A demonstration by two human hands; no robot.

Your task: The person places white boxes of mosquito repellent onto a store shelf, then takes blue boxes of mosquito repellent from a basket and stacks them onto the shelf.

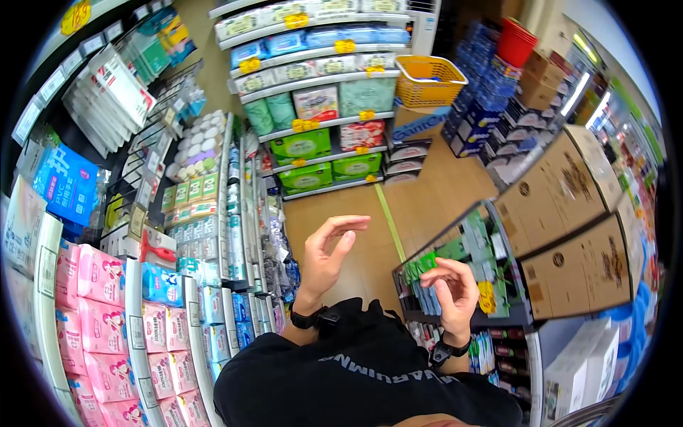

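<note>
The left hand (331, 255) and right hand (454, 293) are held open and empty, while the green packet (427, 262) on the rack (514, 275), near the latter, contact unclear, is judged light, slick and best gripped by its edges.

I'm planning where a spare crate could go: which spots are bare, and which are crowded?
Bare tan floor lies beyond the left hand, on both sides of the yellow-green floor line, between white tiered shelves ahead and a low dark rack at right. Crowded: that rack, and the left-side shelving, packed with pink plastic packs.
</note>
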